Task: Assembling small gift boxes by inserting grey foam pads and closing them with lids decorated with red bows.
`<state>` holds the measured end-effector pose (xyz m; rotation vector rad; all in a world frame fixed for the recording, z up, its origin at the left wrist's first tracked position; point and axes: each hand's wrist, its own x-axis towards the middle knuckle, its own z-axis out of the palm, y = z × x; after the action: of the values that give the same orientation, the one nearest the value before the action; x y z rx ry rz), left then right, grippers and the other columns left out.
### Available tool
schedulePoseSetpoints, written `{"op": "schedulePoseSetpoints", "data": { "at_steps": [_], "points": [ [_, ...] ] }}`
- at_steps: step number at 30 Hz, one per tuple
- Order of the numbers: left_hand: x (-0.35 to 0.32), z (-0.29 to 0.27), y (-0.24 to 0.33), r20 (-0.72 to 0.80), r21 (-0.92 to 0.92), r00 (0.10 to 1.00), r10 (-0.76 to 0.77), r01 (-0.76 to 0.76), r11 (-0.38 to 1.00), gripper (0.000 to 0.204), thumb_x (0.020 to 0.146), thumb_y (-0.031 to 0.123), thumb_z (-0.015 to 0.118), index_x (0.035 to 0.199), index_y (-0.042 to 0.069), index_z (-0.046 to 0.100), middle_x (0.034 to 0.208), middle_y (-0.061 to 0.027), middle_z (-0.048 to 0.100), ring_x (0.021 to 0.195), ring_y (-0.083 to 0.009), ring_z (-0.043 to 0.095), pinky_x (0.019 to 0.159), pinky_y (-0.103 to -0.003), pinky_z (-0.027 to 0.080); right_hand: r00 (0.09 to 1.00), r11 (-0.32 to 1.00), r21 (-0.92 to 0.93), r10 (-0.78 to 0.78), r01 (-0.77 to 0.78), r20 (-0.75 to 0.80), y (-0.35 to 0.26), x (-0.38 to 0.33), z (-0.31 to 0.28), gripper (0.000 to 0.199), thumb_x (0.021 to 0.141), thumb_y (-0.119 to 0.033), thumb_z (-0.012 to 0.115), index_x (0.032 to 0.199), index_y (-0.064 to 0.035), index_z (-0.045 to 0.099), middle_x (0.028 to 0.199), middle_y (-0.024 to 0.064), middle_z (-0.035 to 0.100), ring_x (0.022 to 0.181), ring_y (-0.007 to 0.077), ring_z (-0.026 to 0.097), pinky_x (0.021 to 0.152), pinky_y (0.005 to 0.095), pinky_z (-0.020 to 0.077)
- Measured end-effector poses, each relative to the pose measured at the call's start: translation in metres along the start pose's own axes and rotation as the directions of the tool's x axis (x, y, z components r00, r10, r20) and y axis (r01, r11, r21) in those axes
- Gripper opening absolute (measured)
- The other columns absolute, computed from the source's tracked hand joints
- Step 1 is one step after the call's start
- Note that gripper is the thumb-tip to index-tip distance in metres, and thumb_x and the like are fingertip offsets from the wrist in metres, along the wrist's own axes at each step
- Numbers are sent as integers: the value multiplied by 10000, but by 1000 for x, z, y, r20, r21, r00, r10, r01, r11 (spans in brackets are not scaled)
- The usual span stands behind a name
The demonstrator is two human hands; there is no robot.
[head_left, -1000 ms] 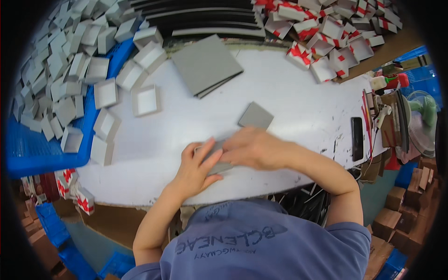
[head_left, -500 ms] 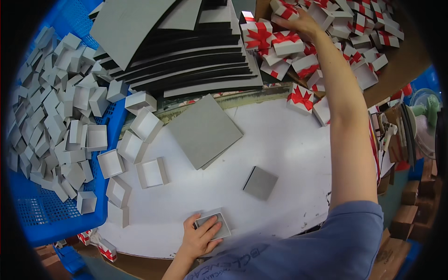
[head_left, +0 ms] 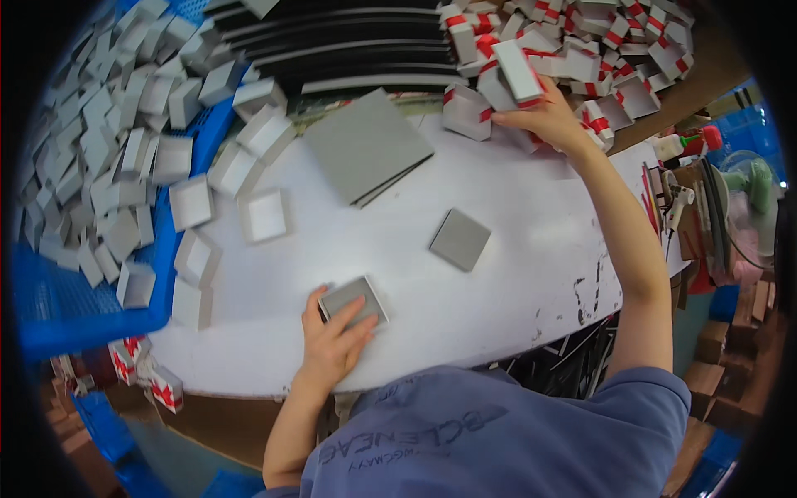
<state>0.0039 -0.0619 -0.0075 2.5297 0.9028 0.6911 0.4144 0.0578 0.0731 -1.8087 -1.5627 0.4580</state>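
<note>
My left hand (head_left: 332,339) grips a small white open box (head_left: 383,312) near the table's front edge. Its fingers press on a grey foam pad (head_left: 344,297) that sits inside the box. At the far right of the table, my right hand (head_left: 554,120) holds a white box lid with red ribbon (head_left: 520,73), tilted up on its side. Just beside that hand stands another white lid (head_left: 466,113). A loose square grey pad (head_left: 461,241) lies mid-table, and larger grey sheets (head_left: 365,145) are stacked behind it.
A blue basket (head_left: 158,319) heaped with white open boxes (head_left: 91,166) stands at left, several more boxes beside it on the table (head_left: 398,340). Dark-and-grey sheets (head_left: 349,50) are piled at the back. Ribboned lids (head_left: 581,62) fill a carton (head_left: 697,91) at the far right.
My right hand has come back toward me from the heap with a ribboned lid in it. My left hand stays on the small box. The whole view has shifted, so the table appears higher.
</note>
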Motion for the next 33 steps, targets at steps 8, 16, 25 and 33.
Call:
{"op": "schedulePoseSetpoints", "data": {
  "at_steps": [8,16,25,33],
  "points": [
    [-17,-24,-5,-48,53,993,-104,107,993,343,689,134,691,1023,88,630,1112,-66,569,1111,-372,407,937,-466,348,766,728,360,345,-583,542,-44,-67,45,674,691,-559,674,1097,-41,527,892,78,628,796,138,605,713,270,457],
    [-27,-3,-17,-206,-382,957,-202,111,918,1040,605,226,827,1371,83,139,1330,-208,249,1082,-340,479,874,-415,428,760,828,522,-201,-205,617,-102,-138,119,657,711,-364,734,1225,-45,479,1098,77,568,956,168,539,776,300,456],
    [-31,-10,-22,-159,-350,969,-188,123,929,1104,576,204,844,1378,83,95,1368,-204,237,1100,-338,494,883,-405,438,833,982,142,24,-123,553,-96,-104,115,507,738,-368,685,1091,-14,600,853,140,642,767,284,614,642,338,495],
    [-51,-31,-13,-78,-123,952,-296,286,950,1073,578,191,842,1376,66,136,1222,-206,456,1092,-350,495,911,-417,417,661,739,-80,-541,669,520,-106,-117,136,834,597,-250,781,1304,-80,374,1249,152,438,1123,329,424,962,452,285]
  ]
}}
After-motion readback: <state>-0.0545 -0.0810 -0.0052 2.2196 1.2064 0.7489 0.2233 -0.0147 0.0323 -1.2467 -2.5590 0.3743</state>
